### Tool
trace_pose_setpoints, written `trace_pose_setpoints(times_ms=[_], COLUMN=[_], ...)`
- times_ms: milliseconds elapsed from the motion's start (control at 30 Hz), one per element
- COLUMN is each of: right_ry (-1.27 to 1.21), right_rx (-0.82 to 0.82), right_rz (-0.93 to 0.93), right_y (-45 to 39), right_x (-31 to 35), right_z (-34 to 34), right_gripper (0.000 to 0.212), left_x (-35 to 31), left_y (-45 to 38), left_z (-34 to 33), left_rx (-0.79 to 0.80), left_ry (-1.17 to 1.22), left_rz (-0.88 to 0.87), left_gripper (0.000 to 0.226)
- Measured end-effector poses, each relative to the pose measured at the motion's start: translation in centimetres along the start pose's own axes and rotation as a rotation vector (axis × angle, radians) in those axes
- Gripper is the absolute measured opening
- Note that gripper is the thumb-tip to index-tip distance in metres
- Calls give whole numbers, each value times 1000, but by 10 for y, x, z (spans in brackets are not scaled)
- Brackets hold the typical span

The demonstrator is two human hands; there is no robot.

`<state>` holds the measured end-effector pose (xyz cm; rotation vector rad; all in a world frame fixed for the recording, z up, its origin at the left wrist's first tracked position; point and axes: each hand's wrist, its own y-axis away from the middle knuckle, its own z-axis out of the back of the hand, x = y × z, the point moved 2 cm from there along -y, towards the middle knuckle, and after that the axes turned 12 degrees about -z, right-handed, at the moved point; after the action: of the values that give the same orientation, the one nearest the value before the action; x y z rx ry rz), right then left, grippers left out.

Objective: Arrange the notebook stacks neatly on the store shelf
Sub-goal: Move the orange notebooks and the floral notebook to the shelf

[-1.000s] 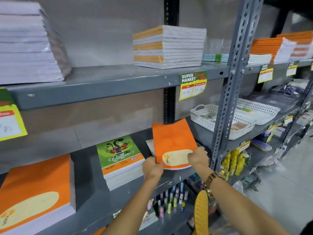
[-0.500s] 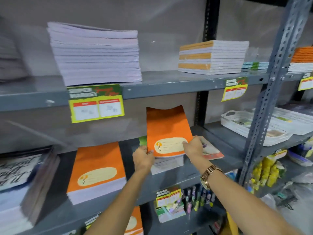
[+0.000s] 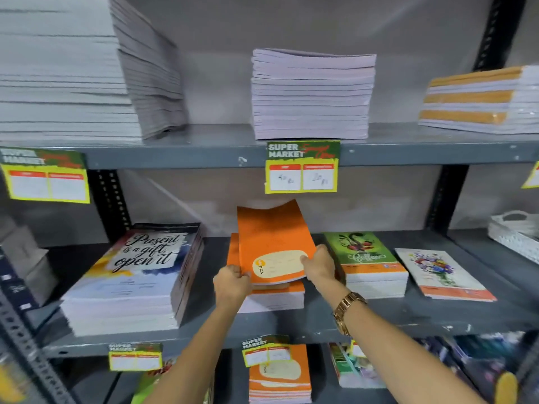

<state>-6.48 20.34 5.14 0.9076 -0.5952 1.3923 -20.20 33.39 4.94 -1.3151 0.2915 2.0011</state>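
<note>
An orange notebook (image 3: 269,243) with a cream label is tilted up just above a stack of matching orange notebooks (image 3: 272,298) on the middle grey shelf (image 3: 379,322). My left hand (image 3: 232,282) grips its lower left corner. My right hand (image 3: 319,265) holds its lower right edge; a gold watch is on that wrist. Left of the orange stack sits a tall stack with a "Present is a gift" cover (image 3: 131,281). To its right are a green-covered stack (image 3: 367,263) and a thin floral notebook (image 3: 440,275).
The upper shelf carries several white-edged paper stacks (image 3: 312,94) and an orange-striped one (image 3: 478,100). Yellow price tags (image 3: 302,167) hang from the shelf edges. A white basket (image 3: 516,231) sits at far right. More notebooks (image 3: 278,374) lie on the lower shelf.
Both hands carried the orange notebook leftward along the middle shelf, from beside the baskets, past the green stack, to above the orange stack. My view panned left with it.
</note>
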Motion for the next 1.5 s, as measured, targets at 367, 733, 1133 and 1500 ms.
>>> trace_pose_setpoints(times_ms=[367, 733, 1133, 1500], right_ry=[301, 510, 461, 305], right_rx=[54, -315, -433, -261], right_rz=[90, 326, -21, -371], right_y=[-20, -42, -107, -166], right_x=[-24, -59, -165, -222], right_z=[6, 128, 250, 276], right_gripper=[22, 32, 30, 63], left_x=[-2, -85, -139, -138], left_y=[4, 8, 51, 78], left_z=[8, -102, -256, -358], left_rx=[162, 239, 430, 620], left_ry=[-603, -250, -50, -282], left_rz=[-8, -301, -429, -620], left_gripper=[30, 18, 16, 29])
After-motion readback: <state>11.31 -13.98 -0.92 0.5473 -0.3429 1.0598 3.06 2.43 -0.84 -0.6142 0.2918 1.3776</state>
